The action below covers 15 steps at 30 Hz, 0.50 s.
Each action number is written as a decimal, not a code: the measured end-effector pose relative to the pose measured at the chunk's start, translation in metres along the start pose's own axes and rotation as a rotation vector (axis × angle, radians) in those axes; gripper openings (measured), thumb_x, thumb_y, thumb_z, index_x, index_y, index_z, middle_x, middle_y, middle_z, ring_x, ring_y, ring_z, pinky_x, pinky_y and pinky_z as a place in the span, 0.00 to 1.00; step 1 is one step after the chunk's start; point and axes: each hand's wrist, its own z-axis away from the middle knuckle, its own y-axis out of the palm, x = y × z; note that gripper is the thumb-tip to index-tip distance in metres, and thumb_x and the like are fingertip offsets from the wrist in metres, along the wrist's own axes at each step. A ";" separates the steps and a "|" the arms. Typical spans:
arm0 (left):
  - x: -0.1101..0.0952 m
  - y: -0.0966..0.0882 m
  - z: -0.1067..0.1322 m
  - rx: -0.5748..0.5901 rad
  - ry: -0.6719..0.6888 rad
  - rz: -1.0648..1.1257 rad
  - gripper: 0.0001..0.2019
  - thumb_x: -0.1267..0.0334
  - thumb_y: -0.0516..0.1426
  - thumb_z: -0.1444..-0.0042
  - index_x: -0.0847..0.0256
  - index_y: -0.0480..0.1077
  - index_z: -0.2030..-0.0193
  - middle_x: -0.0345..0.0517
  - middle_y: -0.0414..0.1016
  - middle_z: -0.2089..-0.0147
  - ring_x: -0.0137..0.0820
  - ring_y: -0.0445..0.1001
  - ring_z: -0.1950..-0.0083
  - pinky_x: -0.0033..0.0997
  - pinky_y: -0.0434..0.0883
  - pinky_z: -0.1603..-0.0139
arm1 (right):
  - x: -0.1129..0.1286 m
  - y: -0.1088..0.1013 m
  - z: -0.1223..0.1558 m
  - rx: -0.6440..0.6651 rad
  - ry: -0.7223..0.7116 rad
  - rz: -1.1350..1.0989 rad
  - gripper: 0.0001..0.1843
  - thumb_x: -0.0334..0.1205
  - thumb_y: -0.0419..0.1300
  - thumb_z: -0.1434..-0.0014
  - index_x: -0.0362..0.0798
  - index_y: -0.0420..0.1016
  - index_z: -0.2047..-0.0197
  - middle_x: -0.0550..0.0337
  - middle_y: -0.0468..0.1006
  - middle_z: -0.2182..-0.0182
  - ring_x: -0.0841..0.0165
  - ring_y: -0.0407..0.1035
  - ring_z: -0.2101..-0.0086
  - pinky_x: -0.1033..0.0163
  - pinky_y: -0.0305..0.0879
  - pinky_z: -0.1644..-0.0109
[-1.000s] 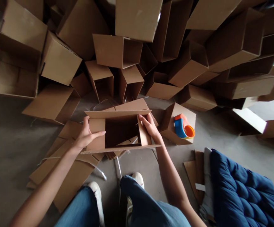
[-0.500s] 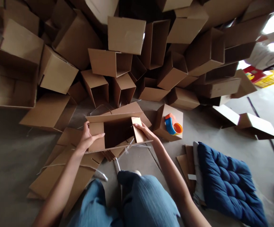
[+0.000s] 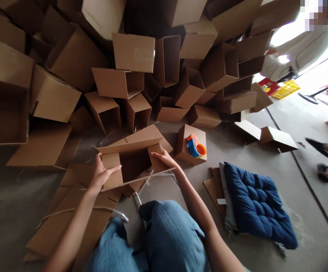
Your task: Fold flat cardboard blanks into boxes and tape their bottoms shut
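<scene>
In front of my knees I hold an open cardboard box (image 3: 130, 145) between both hands, its long flaps spread at front and back. My left hand (image 3: 103, 173) grips the left end, thumb laid over the short left flap and fingers behind the side. At the other end, my right hand (image 3: 165, 158) holds the short right flap, thumb on top of it. Both short flaps lie folded over parts of the dark opening. Just right of the box, an orange and blue tape dispenser (image 3: 195, 146) rests on a small closed-topped carton (image 3: 186, 153).
A large pile of brown cartons (image 3: 134, 53) fills the far side. Flat cardboard sheets (image 3: 67, 226) with a loose strap lie at left. A blue cushion (image 3: 257, 204) lies at right. Farther right are a yellow crate (image 3: 285, 89) and another person's feet (image 3: 325, 172).
The view has turned to the right, bringing a person's feet and legs into sight. The right short flap has tipped further inward over the opening under my right hand.
</scene>
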 end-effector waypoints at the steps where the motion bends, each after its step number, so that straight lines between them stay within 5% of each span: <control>1: 0.000 0.000 0.000 0.003 -0.006 0.004 0.45 0.58 0.75 0.64 0.51 0.54 0.43 0.49 0.70 0.43 0.50 0.76 0.40 0.57 0.73 0.36 | 0.000 0.000 0.000 -0.003 -0.008 0.004 0.28 0.45 0.76 0.58 0.52 0.76 0.53 0.62 0.84 0.63 0.62 0.77 0.62 0.59 0.75 0.56; 11: 0.004 -0.003 -0.003 -0.003 -0.005 0.017 0.44 0.57 0.76 0.64 0.52 0.58 0.43 0.50 0.72 0.44 0.52 0.76 0.38 0.59 0.73 0.34 | -0.008 0.003 -0.005 -0.042 -0.016 0.001 0.31 0.57 0.75 0.56 0.53 0.78 0.52 0.57 0.85 0.58 0.58 0.79 0.58 0.56 0.74 0.54; 15: 0.003 -0.004 -0.003 -0.012 -0.019 -0.021 0.48 0.56 0.76 0.64 0.54 0.58 0.37 0.53 0.71 0.39 0.53 0.73 0.33 0.58 0.68 0.29 | -0.032 -0.014 0.008 -0.097 -0.057 -0.009 0.34 0.75 0.61 0.46 0.58 0.80 0.49 0.53 0.84 0.49 0.51 0.78 0.48 0.49 0.75 0.51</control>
